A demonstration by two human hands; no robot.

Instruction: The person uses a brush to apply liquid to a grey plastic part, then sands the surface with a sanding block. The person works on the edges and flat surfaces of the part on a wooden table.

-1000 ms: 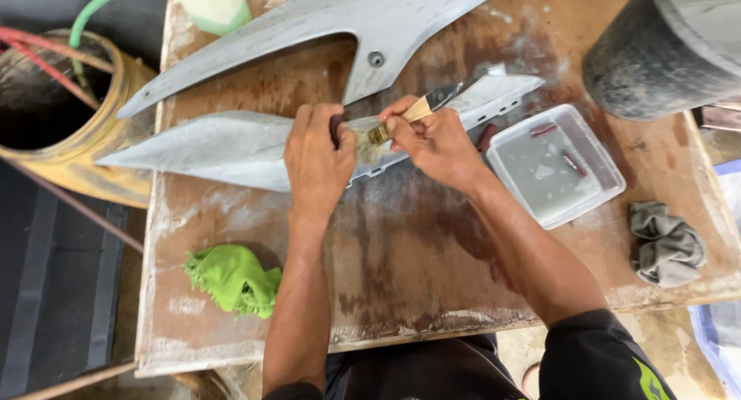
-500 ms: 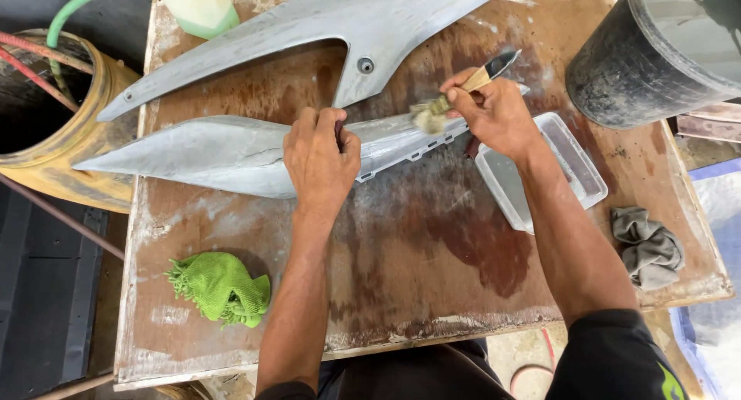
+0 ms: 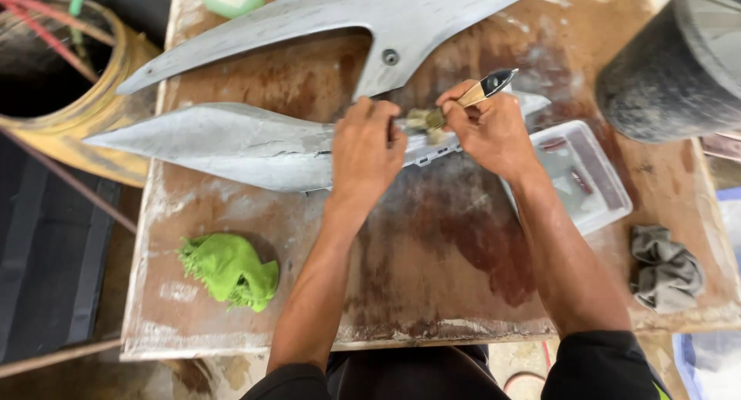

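1. Since half a second ago, my right hand (image 3: 488, 130) has brought the brush (image 3: 455, 105) back from the panel's tip to just beside my left hand (image 3: 367, 149).
2. Right hand pinches the brush handle, bristles on the grey panel (image 3: 231, 141), which lies across the wooden table (image 3: 432, 276).
3. Left hand presses down on the panel, fingers curled over its far edge, seemingly to steady it.
4. Plastic tray (image 3: 594, 184) sits just beside my right hand, within easy reach.
5. Bristles are partly hidden by my fingers; the bucket (image 3: 671, 68) is cut off at the frame.
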